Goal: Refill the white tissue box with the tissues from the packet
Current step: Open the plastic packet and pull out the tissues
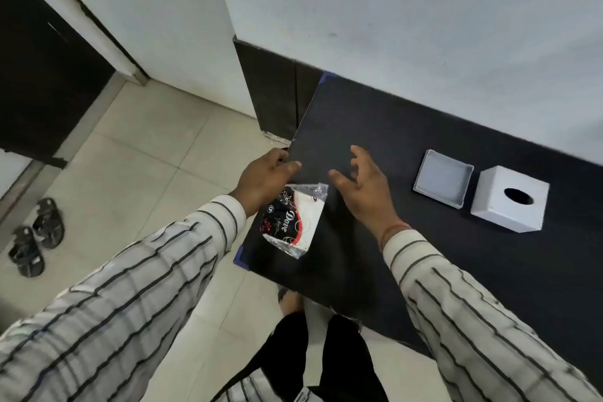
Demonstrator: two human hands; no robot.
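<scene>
The tissue packet (295,222), clear plastic with a black, red and white print, lies on the black table (391,127) near its front left corner. My left hand (266,178) is over the packet's far left end with its fingers curled; whether it grips the plastic is hidden. My right hand (362,188) hovers just right of the packet, fingers spread and holding nothing. The white tissue box (510,201) stands further right, its oval slot facing up. Its shallow white tray-like base (443,178) lies apart beside it, open side up.
A white wall runs along the table's far edge. The tiled floor (146,147) lies to the left, with a pair of dark sandals (36,237) on it. A dark cabinet (277,88) stands beyond the table's left end.
</scene>
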